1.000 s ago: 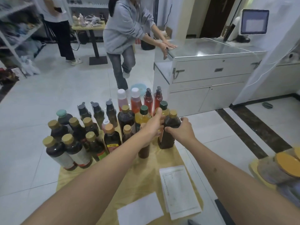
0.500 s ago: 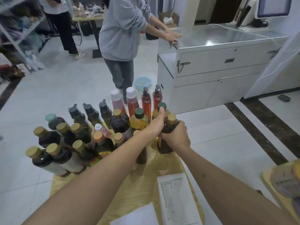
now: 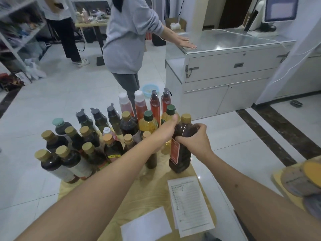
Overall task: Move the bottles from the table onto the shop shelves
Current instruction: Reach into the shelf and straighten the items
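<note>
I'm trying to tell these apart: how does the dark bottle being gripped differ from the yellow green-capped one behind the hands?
The dark bottle holds brown liquid; the yellow bottle holds clear golden liquid.
The dark bottle has a tan cap, the yellow bottle a dark green one.
The right hand grips the dark bottle, which leans slightly; the yellow bottle stands upright and unheld.
The dark bottle shows a red label; I see none on the yellow bottle.
Both are capped and on the table.

Bottles (image 3: 83,145) are crammed across the table's (image 3: 152,193) far left and middle, so the only open bit is the near edge, around the paper sheets (image 3: 190,206).
</note>
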The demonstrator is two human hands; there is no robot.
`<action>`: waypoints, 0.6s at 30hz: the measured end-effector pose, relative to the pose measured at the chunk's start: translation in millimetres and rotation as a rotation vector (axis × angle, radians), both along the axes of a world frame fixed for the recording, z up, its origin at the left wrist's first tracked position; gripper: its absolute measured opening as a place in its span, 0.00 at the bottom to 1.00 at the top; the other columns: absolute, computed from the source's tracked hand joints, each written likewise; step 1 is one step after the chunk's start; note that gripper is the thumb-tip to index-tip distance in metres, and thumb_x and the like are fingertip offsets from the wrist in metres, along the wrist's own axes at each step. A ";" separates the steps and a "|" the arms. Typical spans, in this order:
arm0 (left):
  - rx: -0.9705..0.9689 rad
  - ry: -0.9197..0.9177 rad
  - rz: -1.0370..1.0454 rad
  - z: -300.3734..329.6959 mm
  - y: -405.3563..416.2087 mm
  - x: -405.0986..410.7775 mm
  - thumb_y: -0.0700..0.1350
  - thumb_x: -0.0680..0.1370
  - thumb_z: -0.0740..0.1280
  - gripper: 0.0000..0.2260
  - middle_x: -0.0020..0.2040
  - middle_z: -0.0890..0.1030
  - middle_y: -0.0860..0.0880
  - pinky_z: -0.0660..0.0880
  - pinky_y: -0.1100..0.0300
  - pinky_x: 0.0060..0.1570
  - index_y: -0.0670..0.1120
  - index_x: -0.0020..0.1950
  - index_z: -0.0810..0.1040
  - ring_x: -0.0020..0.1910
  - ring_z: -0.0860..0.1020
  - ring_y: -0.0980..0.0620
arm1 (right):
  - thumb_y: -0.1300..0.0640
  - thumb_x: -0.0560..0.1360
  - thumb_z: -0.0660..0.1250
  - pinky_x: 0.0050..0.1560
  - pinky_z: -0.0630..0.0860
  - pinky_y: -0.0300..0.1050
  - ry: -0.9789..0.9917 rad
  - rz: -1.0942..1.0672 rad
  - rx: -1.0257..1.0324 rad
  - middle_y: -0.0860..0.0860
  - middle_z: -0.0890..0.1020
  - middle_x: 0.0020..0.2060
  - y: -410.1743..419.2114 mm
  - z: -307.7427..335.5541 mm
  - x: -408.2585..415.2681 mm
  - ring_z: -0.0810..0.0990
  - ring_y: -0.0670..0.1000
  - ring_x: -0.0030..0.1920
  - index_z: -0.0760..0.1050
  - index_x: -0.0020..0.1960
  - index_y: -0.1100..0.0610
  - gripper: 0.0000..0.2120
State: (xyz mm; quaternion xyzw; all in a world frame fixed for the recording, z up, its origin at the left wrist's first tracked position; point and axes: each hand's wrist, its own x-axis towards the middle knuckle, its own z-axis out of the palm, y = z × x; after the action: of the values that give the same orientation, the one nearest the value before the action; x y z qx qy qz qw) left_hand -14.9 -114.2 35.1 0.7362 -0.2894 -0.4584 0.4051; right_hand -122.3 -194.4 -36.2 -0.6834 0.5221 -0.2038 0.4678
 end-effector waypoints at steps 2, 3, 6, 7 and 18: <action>-0.018 0.008 -0.009 1.4 12.8 -2.0 0.61 0.86 0.45 0.27 0.76 0.70 0.46 0.64 0.46 0.74 0.49 0.78 0.67 0.76 0.67 0.45 | 0.51 0.61 0.81 0.58 0.79 0.50 -0.065 0.036 -0.002 0.46 0.76 0.53 6.3 14.7 -9.3 0.78 0.51 0.57 0.61 0.64 0.50 0.40; -0.024 0.017 -0.012 0.5 16.2 -1.8 0.61 0.86 0.47 0.26 0.76 0.70 0.46 0.66 0.46 0.73 0.49 0.78 0.66 0.75 0.68 0.45 | 0.54 0.62 0.82 0.56 0.78 0.47 -0.096 0.054 0.004 0.47 0.76 0.54 6.7 22.3 -12.4 0.78 0.50 0.57 0.62 0.65 0.52 0.39; -0.084 0.041 -0.010 4.0 36.1 -5.3 0.57 0.86 0.53 0.20 0.69 0.76 0.47 0.72 0.48 0.65 0.50 0.74 0.69 0.65 0.75 0.48 | 0.61 0.62 0.81 0.49 0.76 0.43 -0.179 0.130 0.013 0.52 0.78 0.56 19.9 49.7 -22.3 0.79 0.49 0.54 0.65 0.65 0.54 0.37; -0.111 0.045 -0.004 7.4 48.0 -6.6 0.55 0.86 0.55 0.17 0.65 0.78 0.47 0.73 0.49 0.63 0.49 0.71 0.71 0.61 0.77 0.49 | 0.62 0.61 0.82 0.47 0.76 0.42 -0.197 0.158 0.010 0.52 0.78 0.55 30.7 59.2 -25.5 0.79 0.48 0.53 0.66 0.64 0.53 0.37; -0.372 0.204 -0.136 42.7 185.8 9.2 0.63 0.69 0.75 0.36 0.66 0.80 0.50 0.70 0.44 0.68 0.54 0.74 0.71 0.67 0.77 0.47 | 0.64 0.65 0.80 0.56 0.77 0.47 -0.326 0.495 0.080 0.54 0.81 0.61 132.3 132.4 -43.9 0.80 0.53 0.62 0.73 0.69 0.53 0.35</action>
State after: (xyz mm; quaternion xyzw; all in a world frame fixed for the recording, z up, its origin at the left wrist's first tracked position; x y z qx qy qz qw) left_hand -5.7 71.6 77.8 0.5776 -0.3756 -0.4955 0.5290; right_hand -166.1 -62.1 96.1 -0.7293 0.2650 -0.1699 0.6075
